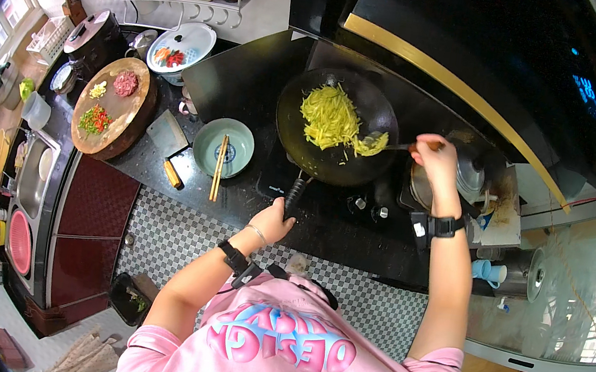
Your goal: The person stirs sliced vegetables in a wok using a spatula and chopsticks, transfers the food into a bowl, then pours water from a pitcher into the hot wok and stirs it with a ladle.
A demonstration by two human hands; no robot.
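Note:
My left hand [272,221] grips the black handle [294,197] of a dark wok [290,122] on the stove. Inside the wok lies a heap of green-yellow shredded vegetable [330,116]. In my right hand [434,158] is the wooden grip of a metal spatula [398,146]. Its blade rests at the heap's right side, covered by shreds [371,144]. Left of the wok stands a pale green bowl [203,145] with wooden chopsticks [219,166] laid across its rim. Beside that bowl, a cleaver [168,133] lies on the black counter.
A round wooden chopping board [116,97] holds minced meat [126,83], chopped garlic [98,90] and chopped peppers [95,120]. Behind it are a lidded pot [199,38] and a rice cooker [99,35]. A range hood [450,82] overhangs the stove. A pot lid [469,178] is right of my right hand.

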